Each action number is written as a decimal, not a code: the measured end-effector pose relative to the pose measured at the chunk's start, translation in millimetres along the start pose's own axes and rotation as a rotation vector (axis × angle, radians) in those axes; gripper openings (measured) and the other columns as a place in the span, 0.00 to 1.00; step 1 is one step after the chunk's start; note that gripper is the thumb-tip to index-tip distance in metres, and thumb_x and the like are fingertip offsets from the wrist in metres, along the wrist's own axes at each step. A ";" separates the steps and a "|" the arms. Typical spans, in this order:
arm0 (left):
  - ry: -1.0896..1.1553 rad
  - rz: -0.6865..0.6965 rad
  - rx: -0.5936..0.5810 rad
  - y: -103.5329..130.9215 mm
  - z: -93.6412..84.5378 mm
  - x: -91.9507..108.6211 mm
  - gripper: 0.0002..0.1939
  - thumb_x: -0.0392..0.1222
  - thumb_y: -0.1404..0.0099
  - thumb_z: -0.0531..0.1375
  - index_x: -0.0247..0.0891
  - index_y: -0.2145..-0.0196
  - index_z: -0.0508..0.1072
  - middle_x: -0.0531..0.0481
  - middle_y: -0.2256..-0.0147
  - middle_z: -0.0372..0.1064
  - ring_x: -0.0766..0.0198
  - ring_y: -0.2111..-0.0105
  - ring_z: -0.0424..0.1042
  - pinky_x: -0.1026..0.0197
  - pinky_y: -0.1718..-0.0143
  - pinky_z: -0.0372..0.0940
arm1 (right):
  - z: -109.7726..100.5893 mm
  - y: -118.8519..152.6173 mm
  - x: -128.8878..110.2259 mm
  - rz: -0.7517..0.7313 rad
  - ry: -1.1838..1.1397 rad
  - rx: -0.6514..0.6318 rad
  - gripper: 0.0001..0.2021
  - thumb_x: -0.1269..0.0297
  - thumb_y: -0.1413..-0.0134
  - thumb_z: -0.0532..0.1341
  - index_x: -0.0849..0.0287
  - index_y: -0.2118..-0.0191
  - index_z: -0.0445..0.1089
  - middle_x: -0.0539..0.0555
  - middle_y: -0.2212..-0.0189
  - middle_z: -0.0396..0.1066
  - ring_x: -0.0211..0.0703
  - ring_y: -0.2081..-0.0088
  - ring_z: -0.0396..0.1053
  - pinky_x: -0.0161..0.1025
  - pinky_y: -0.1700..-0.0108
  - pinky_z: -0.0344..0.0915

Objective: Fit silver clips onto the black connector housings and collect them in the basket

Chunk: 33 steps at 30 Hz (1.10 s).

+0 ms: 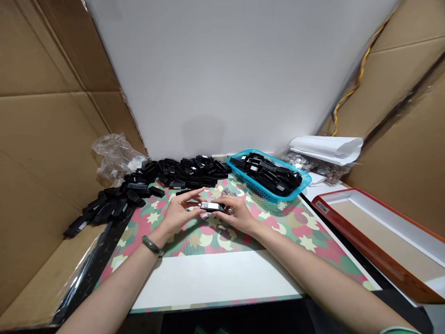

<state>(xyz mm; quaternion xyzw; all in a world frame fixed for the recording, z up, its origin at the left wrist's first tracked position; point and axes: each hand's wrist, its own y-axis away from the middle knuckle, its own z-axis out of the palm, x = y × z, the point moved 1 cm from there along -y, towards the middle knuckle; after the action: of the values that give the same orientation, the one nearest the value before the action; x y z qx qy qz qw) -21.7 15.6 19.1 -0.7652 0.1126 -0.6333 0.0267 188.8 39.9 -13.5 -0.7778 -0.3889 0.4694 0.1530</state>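
Note:
A small black plastic piece with a pale, silvery upper face [211,206] is held level above the table, between my two hands. My right hand [239,214] pinches its right end between thumb and fingers. At the left end, my left hand [180,211] closes thumb and fingertips on it, while the index finger stretches out above. Just behind my hands lies a little heap of tiny metal parts [228,191]. More small shiny bits lie below the piece, partly hidden by my fingers.
Many similar black pieces [187,170] are piled along the back and left. A blue basket [243,178] of black parts stands back right. Beyond are plastic bags [301,161] and white foam sheet [325,146]. An orange-red box lid [382,241] lies right; cardboard walls [45,153] flank the table.

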 end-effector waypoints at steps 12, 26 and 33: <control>-0.272 0.266 0.016 -6.7 -2.2 -10.6 0.17 0.42 0.41 0.67 0.42 0.53 0.79 0.45 0.59 0.73 0.57 0.59 0.71 0.58 0.58 0.67 | -1.3 -1.5 6.3 0.038 0.062 0.121 0.10 0.63 0.44 0.66 0.58 0.57 0.72 0.56 0.63 0.76 0.45 0.63 0.73 0.41 0.61 0.69; -0.281 0.175 0.317 -20.5 -15.2 -30.0 0.13 0.42 0.38 0.61 0.39 0.55 0.77 0.45 0.55 0.72 0.56 0.54 0.70 0.59 0.55 0.65 | 19.8 -9.0 6.0 -0.140 0.354 -0.230 0.06 0.66 0.42 0.66 0.58 0.60 0.78 0.57 0.67 0.73 0.46 0.62 0.66 0.41 0.61 0.66; -0.033 0.058 0.271 -22.9 -13.8 -30.4 0.19 0.44 0.41 0.62 0.36 0.53 0.74 0.45 0.57 0.74 0.59 0.60 0.72 0.61 0.62 0.66 | 26.4 -28.2 3.8 -0.012 0.312 -0.383 0.04 0.75 0.48 0.68 0.61 0.67 0.78 0.54 0.69 0.74 0.42 0.64 0.70 0.39 0.58 0.65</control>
<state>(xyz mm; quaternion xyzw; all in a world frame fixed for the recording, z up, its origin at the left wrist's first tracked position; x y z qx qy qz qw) -37.3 45.5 -3.2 -0.7614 0.0477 -0.6289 0.1500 154.4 57.7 -12.4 -0.8535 -0.4469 0.2604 0.0638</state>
